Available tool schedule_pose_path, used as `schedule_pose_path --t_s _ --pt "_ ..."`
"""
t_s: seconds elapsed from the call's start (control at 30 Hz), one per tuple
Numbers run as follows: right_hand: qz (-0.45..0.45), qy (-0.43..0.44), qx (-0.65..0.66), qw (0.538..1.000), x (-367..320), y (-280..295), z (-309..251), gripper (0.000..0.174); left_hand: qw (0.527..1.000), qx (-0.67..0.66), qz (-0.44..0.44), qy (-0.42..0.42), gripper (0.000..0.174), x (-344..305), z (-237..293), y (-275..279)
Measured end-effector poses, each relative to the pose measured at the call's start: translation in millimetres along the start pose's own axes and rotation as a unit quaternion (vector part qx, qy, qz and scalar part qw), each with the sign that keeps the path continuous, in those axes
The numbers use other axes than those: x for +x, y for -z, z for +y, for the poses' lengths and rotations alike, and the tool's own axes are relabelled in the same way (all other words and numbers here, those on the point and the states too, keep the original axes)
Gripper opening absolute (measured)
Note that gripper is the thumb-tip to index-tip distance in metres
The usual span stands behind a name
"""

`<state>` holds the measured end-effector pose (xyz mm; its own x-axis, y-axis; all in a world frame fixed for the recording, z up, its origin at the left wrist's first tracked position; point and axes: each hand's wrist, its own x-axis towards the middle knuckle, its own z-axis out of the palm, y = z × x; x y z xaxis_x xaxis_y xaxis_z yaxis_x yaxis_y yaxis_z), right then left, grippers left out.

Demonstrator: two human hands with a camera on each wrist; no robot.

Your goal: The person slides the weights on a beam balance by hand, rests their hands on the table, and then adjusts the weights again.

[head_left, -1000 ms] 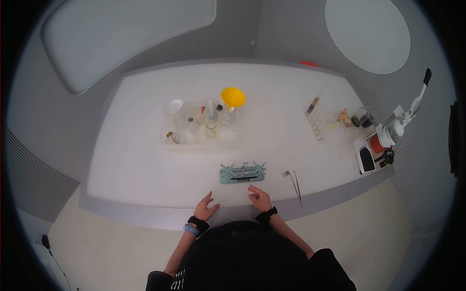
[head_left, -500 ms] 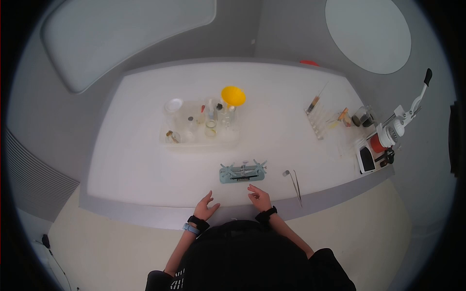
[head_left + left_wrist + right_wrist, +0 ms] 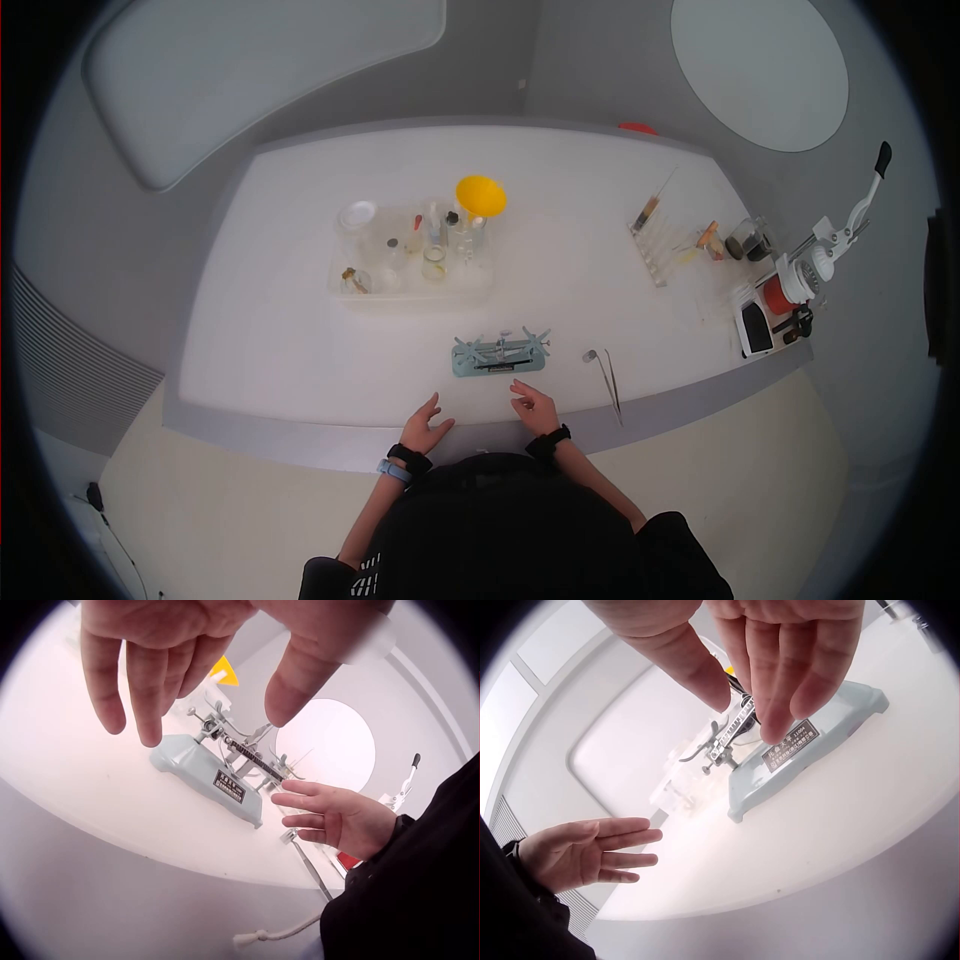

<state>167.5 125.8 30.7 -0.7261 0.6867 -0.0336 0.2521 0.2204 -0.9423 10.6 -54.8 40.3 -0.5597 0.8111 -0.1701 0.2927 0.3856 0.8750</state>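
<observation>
Balance [image 3: 498, 358] stands unheld near front edge of counter [image 3: 290, 350]; left hand [image 3: 425, 434] and right hand [image 3: 538, 412] are released, both empty beside it.

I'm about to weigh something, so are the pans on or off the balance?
Off: on the balance, both cross-shaped supports are bare.

One balance [image 3: 499, 360] — two hands [image 3: 426, 432]
</observation>
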Motion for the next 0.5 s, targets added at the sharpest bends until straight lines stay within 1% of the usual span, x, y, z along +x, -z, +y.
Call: schedule_pose_path --t_s 0.3,0.43,0.5 --pt "-0.002 -0.012 -0.003 1.000 -0.2 1.0 -3.4 0.039 1.000 0.002 0.012 -0.016 0.064 0.8 -2.3 -2.4" --pt "-0.003 -0.011 0.000 1.000 0.1 0.8 -2.9 0.038 1.000 0.005 0.010 -0.013 0.064 0.6 -0.2 -1.3" --pt "-0.006 -0.011 0.006 1.000 0.2 0.5 -2.1 0.038 1.000 0.004 -0.004 0.002 0.062 0.3 0.2 -0.7"
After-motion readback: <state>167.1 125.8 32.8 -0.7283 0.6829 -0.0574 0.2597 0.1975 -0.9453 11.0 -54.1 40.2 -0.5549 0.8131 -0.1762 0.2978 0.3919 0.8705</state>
